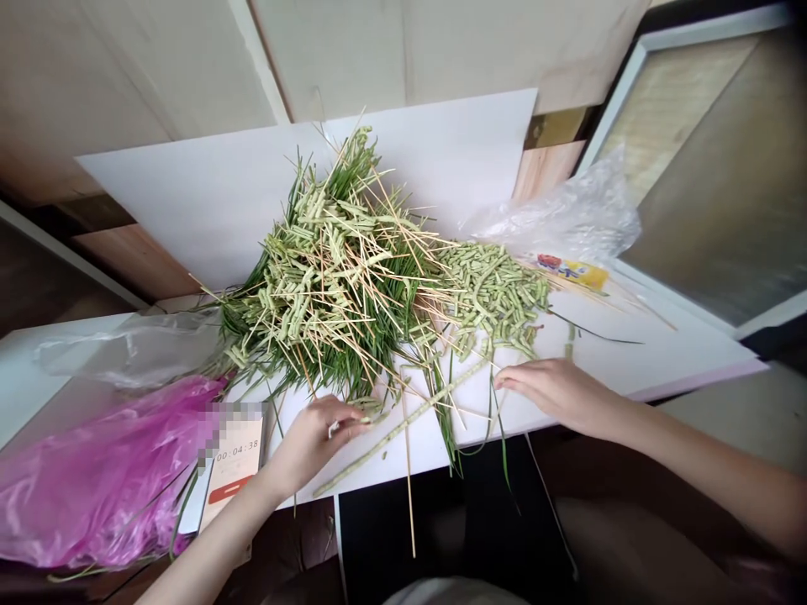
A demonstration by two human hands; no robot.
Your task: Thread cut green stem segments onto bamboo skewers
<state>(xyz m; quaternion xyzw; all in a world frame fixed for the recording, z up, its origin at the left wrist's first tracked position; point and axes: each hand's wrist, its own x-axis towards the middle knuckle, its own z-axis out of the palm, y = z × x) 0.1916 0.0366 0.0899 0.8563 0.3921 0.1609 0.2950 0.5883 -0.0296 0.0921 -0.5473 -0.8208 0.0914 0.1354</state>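
Observation:
My left hand (324, 433) is closed in a pinch at the table's front, with a short green bean piece (373, 417) at its fingertips. My right hand (545, 388) rests low over the table with its fingers pressed together; what they hold, if anything, is hidden. A long green bean (403, 424) lies slantwise between the two hands. Behind them rises a heap of green stalks (371, 344), topped with skewered bean pieces (308, 277) on thin wooden sticks. To its right is a pile of loose cut bean pieces (492, 290).
A pink plastic bag (119, 479) and a phone showing a timer (234, 462) are at left. Clear plastic bags lie at left (139, 344) and back right (567, 218). One wooden stick (409, 496) juts over the front edge. A white board (208, 202) stands behind.

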